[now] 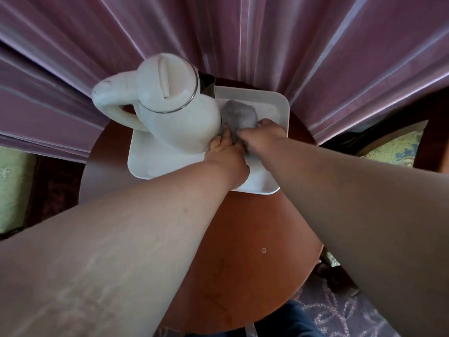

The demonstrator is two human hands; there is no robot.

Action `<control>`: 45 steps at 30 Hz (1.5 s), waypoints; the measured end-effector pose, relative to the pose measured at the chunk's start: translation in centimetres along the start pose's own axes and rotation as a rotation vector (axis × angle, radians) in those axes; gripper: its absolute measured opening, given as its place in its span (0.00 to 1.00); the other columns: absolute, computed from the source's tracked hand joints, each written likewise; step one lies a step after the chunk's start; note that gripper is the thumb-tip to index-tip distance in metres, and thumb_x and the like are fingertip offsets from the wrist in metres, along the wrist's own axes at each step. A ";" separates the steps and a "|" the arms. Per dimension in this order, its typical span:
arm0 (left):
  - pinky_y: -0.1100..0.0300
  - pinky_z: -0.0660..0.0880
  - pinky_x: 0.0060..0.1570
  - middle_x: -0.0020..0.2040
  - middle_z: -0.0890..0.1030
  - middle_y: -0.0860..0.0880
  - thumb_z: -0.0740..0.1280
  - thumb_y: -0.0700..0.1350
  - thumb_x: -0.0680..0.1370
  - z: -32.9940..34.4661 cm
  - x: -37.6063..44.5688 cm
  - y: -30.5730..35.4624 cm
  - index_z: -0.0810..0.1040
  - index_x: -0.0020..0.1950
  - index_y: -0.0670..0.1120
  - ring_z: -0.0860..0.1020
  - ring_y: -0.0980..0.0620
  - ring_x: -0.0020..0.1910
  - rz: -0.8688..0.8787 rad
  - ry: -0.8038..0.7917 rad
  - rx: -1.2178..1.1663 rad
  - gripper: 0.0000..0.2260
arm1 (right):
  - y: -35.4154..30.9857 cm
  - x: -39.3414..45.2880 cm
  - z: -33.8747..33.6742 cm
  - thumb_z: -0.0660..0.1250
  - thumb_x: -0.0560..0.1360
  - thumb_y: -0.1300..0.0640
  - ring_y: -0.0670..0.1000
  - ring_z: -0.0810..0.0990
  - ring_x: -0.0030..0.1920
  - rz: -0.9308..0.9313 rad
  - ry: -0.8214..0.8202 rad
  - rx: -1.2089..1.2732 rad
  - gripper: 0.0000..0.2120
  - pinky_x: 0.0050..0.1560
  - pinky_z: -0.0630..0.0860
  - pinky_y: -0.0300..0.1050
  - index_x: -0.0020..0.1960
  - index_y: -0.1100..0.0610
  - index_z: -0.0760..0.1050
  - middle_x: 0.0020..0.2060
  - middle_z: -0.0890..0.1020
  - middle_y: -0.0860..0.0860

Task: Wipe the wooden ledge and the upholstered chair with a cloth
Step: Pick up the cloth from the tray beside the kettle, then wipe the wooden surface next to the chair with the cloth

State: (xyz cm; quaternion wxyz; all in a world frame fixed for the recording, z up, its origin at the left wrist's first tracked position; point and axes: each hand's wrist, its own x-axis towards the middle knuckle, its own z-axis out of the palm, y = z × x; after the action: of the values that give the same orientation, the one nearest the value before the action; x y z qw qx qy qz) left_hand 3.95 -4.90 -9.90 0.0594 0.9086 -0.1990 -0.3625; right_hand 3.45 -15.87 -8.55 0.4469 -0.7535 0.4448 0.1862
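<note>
- While we reach over the round bench [243, 239], both grips meet on the grey cloth [239, 115].
- Left grip [224, 154] and right grip [261, 133] grasp it, just beside the white kettle [175, 113].
- Under them lies a white tray [145, 164].

A tray [279, 104] sits on a round bench [243, 251] at its far side, close against the curtain [243, 32] behind. A jug [175, 105] stands on the tray's left half, its handle reaching out past the tray's left edge, and a cloth [239, 115] lies just right of it on the tray. Both hands meet at the cloth's near edge, the left hand [226, 156] beside the jug's base, the right hand [262, 133] to its right; chairs [393, 148] flank the bench.
</note>
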 end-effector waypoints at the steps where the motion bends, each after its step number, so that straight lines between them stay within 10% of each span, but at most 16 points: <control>1: 0.50 0.51 0.75 0.81 0.42 0.43 0.61 0.49 0.76 -0.4 0.1 0.1 0.54 0.79 0.56 0.47 0.41 0.78 0.007 -0.015 0.011 0.32 | 0.1 -0.5 0.0 0.68 0.67 0.47 0.54 0.80 0.43 -0.030 0.018 0.002 0.19 0.46 0.78 0.43 0.55 0.52 0.75 0.42 0.80 0.51; 6: 0.59 0.72 0.47 0.59 0.81 0.42 0.61 0.46 0.78 -3.6 -1.9 0.6 0.79 0.61 0.48 0.78 0.43 0.55 0.078 0.019 -0.379 0.14 | 0.9 -3.2 -2.5 0.68 0.66 0.58 0.51 0.81 0.32 -0.016 0.073 0.296 0.18 0.28 0.73 0.37 0.56 0.52 0.73 0.36 0.81 0.51; 8: 0.62 0.70 0.38 0.49 0.82 0.47 0.62 0.45 0.77 -5.2 -3.7 0.6 0.80 0.59 0.51 0.79 0.47 0.44 -0.044 0.153 -0.695 0.12 | 0.9 -5.4 -4.3 0.68 0.68 0.60 0.46 0.81 0.26 -0.001 0.088 0.419 0.20 0.22 0.74 0.35 0.58 0.52 0.71 0.37 0.82 0.52; 12: 0.53 0.72 0.61 0.65 0.76 0.54 0.66 0.67 0.69 -8.8 -8.4 1.5 0.71 0.70 0.49 0.76 0.51 0.60 -0.150 0.112 -0.997 0.34 | 0.4 -11.4 -8.3 0.66 0.73 0.68 0.69 0.82 0.49 -0.054 -0.137 0.709 0.20 0.50 0.78 0.70 0.64 0.62 0.72 0.53 0.81 0.69; 16: 0.56 0.81 0.43 0.50 0.87 0.50 0.70 0.59 0.74 -13.3 -13.6 3.2 0.80 0.55 0.49 0.85 0.51 0.48 -0.018 -0.112 -1.322 0.17 | -0.9 -19.6 -13.3 0.66 0.77 0.67 0.65 0.82 0.52 -0.137 -0.304 0.812 0.16 0.56 0.78 0.62 0.64 0.66 0.72 0.54 0.81 0.66; 33: 0.55 0.79 0.34 0.46 0.85 0.46 0.66 0.47 0.79 -22.4 -38.6 17.8 0.77 0.57 0.49 0.84 0.48 0.40 0.599 -0.046 -1.044 0.07 | 4.7 -45.2 -28.2 0.61 0.79 0.46 0.59 0.82 0.53 -0.298 -0.213 1.404 0.21 0.58 0.77 0.58 0.61 0.62 0.77 0.55 0.82 0.60; 40: 0.44 0.78 0.55 0.51 0.85 0.44 0.67 0.52 0.77 -16.6 -45.0 26.9 0.77 0.58 0.48 0.83 0.43 0.51 0.720 0.010 -0.833 0.12 | 13.9 -52.5 -34.3 0.63 0.78 0.40 0.60 0.80 0.59 -0.393 -0.260 1.372 0.27 0.63 0.74 0.56 0.60 0.63 0.80 0.58 0.82 0.62; 45: 0.55 0.80 0.45 0.46 0.86 0.49 0.68 0.50 0.78 -7.2 -50.6 37.0 0.78 0.54 0.49 0.84 0.48 0.48 0.805 -0.069 -0.722 0.08 | 26.9 -57.1 -39.4 0.60 0.80 0.45 0.62 0.78 0.62 -0.307 -0.163 1.533 0.26 0.65 0.70 0.58 0.63 0.68 0.76 0.62 0.79 0.64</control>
State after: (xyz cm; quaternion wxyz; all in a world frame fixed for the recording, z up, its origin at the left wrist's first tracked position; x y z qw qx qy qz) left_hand -36.24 -18.50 36.83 0.4953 0.6699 -0.3962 -0.3860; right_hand -54.21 -25.63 37.46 0.8941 -0.2719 0.3059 -0.1817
